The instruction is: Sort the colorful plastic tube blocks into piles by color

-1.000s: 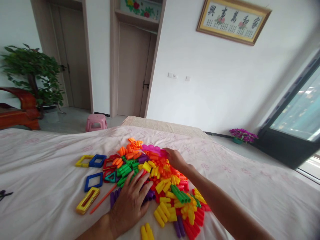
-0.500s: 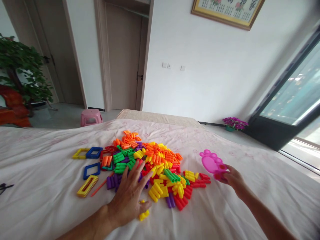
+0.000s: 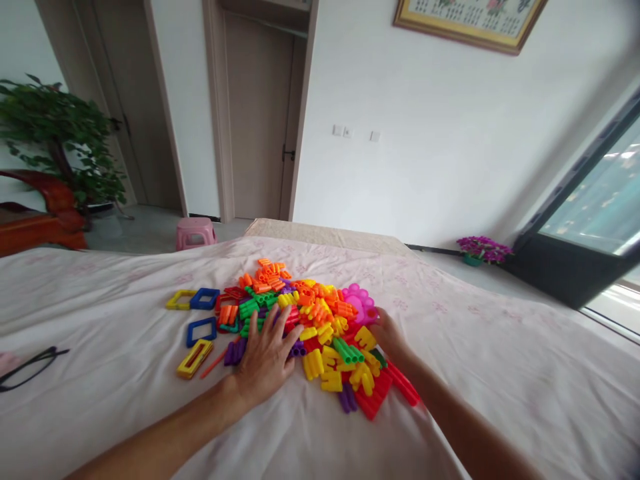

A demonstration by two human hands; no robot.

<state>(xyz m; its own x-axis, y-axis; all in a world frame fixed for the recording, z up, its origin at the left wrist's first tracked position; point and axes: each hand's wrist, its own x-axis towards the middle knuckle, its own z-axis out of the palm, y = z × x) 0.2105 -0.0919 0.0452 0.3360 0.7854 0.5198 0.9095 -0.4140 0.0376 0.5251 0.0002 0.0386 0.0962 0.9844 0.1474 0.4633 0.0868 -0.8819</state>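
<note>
A heap of coloured plastic tube blocks lies on the bed sheet, with orange blocks point(image 3: 270, 275) at the far end, green blocks point(image 3: 257, 303) on the left and yellow blocks point(image 3: 330, 363) nearer me. My left hand point(image 3: 265, 353) rests on the heap's near left side, palm down with fingers spread. At the heap's right edge, my right hand point(image 3: 390, 333) grips a pink foot-shaped plastic toy point(image 3: 356, 303) by its near end. The toy touches the blocks; my right fingertips are partly hidden. Red blocks point(image 3: 403, 383) lie beside my right wrist.
Left of the heap lie blue square frames point(image 3: 201, 330), a yellow frame point(image 3: 180, 300) and a stacked yellow piece point(image 3: 195, 359). Black-rimmed glasses point(image 3: 35, 367) sit at the far left. Beyond the bed stand a pink stool point(image 3: 196, 233) and a pot of purple flowers point(image 3: 483, 250).
My right hand has moved left with the pink toy, from bare sheet to the heap, and blocks there have shifted inward. My left hand stays on the heap. The view has swung slightly left.
</note>
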